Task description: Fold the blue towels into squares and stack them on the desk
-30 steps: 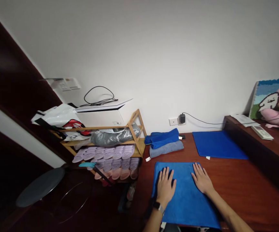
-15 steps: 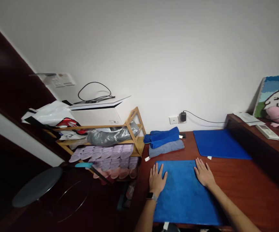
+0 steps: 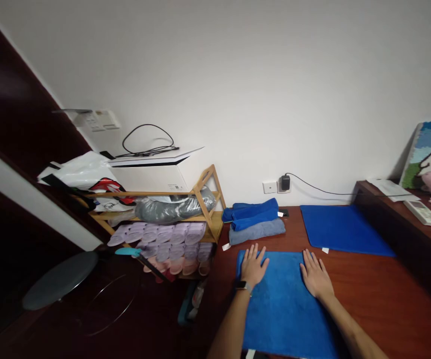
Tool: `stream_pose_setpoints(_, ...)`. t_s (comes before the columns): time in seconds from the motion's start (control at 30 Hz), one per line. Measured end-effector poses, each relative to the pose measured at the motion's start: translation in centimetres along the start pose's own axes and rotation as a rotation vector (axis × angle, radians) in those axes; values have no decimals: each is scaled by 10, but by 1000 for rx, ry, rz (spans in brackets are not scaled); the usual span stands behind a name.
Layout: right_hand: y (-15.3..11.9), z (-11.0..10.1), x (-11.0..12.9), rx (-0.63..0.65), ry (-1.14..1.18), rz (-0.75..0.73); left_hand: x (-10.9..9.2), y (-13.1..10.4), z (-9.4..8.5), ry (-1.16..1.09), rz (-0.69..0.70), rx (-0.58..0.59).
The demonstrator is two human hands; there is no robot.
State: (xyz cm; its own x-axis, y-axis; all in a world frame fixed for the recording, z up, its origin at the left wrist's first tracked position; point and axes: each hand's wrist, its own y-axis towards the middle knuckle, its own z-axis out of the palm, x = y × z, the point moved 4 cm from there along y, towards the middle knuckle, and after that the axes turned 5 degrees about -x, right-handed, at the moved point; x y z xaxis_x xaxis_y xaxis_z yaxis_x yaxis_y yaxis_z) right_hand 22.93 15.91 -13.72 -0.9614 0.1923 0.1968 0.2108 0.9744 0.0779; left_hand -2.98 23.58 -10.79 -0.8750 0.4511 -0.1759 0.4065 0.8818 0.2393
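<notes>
Flatly, both hands [image 3: 253,268] [image 3: 317,281] lie at the blue cloth's [image 3: 284,304] far corners.

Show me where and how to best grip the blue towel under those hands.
Probably pinch the blue towel at its far corners, from the left and right sides: it lies flat, with the left hand and right hand near those corners.

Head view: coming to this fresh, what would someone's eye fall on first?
Probably the bright blue cloth spread flat on the red-brown table, with the left hand at its far left corner and the right hand along its right edge. Next, likely the deeper blue cloth farther back on the right, and the lilac slippers lined up on the wooden rack at left.
</notes>
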Motion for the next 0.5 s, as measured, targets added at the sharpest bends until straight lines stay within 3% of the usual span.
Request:
stream_pose_setpoints(0.1,-1,1,0,9,-29,-1,52,-6,-9,47,-19,30)
stream_pose_setpoints(0.17,0,1,-1,18,-43,10,72,-8,-11,59,5,39)
stream_pose_setpoints(0.27,2,0,-1,42,-65,31,79,-7,-8,69,23,21)
stream_pose_setpoints(0.5,10,-4,-1,61,-70,18,73,1,-2,93,21,-23)
